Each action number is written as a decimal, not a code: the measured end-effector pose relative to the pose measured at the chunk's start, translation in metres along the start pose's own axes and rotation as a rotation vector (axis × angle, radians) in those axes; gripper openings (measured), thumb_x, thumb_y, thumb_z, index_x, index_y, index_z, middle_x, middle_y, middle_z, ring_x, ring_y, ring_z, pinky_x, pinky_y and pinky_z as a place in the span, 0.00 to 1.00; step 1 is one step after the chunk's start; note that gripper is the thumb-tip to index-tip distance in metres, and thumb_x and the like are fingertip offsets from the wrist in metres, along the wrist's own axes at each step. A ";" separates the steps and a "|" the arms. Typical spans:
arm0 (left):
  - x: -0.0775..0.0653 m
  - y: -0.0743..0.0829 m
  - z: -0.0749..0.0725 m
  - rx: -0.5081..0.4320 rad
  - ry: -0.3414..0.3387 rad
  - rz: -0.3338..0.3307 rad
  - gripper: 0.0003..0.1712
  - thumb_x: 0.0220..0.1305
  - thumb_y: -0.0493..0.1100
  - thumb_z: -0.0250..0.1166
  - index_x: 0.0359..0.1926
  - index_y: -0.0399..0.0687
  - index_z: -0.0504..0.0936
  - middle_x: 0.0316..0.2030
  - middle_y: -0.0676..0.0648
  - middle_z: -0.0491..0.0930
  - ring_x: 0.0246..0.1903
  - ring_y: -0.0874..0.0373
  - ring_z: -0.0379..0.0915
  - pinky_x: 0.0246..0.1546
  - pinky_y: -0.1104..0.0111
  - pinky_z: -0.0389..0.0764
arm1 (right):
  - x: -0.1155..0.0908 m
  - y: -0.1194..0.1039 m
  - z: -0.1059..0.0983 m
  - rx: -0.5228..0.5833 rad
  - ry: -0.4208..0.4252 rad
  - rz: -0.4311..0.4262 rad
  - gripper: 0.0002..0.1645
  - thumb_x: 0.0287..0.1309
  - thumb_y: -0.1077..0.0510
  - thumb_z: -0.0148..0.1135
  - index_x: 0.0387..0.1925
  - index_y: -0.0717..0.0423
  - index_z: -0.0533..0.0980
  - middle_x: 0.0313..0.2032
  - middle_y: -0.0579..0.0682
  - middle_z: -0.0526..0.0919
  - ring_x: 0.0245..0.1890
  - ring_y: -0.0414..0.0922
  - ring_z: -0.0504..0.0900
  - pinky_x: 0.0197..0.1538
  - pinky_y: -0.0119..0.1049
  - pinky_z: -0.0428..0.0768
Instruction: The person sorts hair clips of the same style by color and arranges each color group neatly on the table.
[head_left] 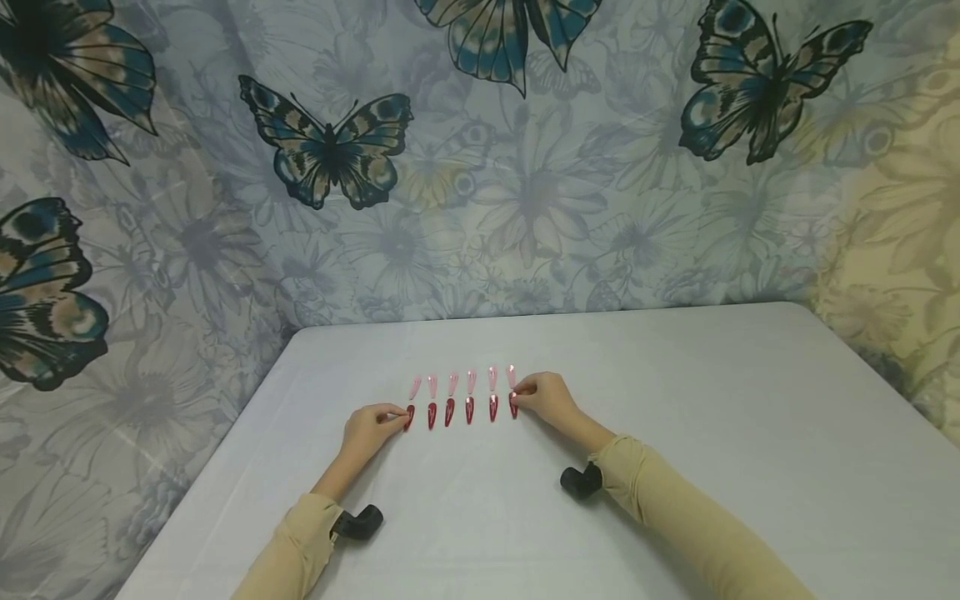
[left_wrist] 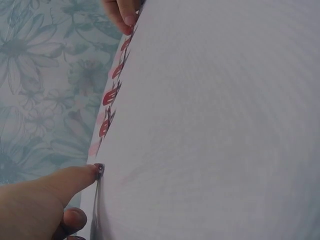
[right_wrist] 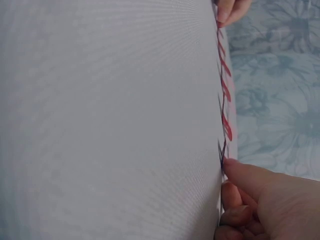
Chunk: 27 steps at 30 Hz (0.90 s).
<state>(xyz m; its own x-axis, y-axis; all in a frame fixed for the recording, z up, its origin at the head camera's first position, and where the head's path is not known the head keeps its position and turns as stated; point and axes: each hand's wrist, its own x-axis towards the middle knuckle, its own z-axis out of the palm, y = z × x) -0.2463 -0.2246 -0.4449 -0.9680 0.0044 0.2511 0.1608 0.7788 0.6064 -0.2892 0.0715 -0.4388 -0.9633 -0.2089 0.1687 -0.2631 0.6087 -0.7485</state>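
Observation:
Two rows of teardrop-shaped snap hair clips lie on the white table: pale pink clips (head_left: pixel 453 383) at the back, glossy dark red clips (head_left: pixel 469 409) in front. At the row's left end, my left hand (head_left: pixel 367 431) pinches the outermost red hair clip (head_left: pixel 409 419) between thumb and fingers. My right hand (head_left: pixel 552 402) holds the red hair clip (head_left: pixel 513 409) at the right end the same way. In the left wrist view, the left thumb (left_wrist: pixel 75 179) covers most of its clip. Thin prongs of a clip (right_wrist: pixel 222 150) show beside the right thumb (right_wrist: pixel 245 172) in the right wrist view.
A white cloth covers the table (head_left: pixel 675 400), which reaches far to the right of the clips. Behind it and at the left hangs a butterfly-printed fabric backdrop (head_left: pixel 525 242). A black wrist device (head_left: pixel 360 522) sticks out from each sleeve.

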 end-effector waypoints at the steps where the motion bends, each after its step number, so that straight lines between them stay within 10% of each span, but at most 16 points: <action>1: 0.000 0.000 0.000 0.001 0.003 0.003 0.06 0.49 0.44 0.69 0.29 0.46 0.85 0.10 0.56 0.59 0.14 0.61 0.51 0.17 0.68 0.55 | 0.000 0.000 0.000 -0.001 -0.002 0.001 0.08 0.45 0.62 0.67 0.28 0.63 0.81 0.22 0.46 0.78 0.27 0.42 0.72 0.34 0.37 0.71; 14: 0.005 -0.001 -0.003 -0.104 0.085 0.017 0.05 0.50 0.41 0.68 0.28 0.44 0.85 0.09 0.55 0.59 0.12 0.63 0.50 0.15 0.70 0.56 | 0.001 0.000 0.000 0.005 -0.003 0.007 0.07 0.44 0.61 0.67 0.28 0.62 0.81 0.21 0.46 0.77 0.26 0.42 0.72 0.34 0.36 0.71; 27: 0.033 0.033 -0.003 -0.159 0.160 0.138 0.03 0.53 0.38 0.66 0.27 0.42 0.84 0.08 0.55 0.56 0.11 0.64 0.47 0.14 0.70 0.54 | 0.003 0.002 0.004 -0.009 -0.011 -0.075 0.04 0.44 0.64 0.67 0.27 0.57 0.81 0.20 0.44 0.75 0.24 0.41 0.70 0.30 0.36 0.68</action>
<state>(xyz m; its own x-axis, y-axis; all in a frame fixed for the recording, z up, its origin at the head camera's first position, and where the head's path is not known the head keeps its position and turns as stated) -0.2727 -0.2010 -0.4140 -0.8939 -0.0052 0.4483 0.3300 0.6690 0.6660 -0.2925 0.0690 -0.4419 -0.9402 -0.2625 0.2172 -0.3352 0.5978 -0.7282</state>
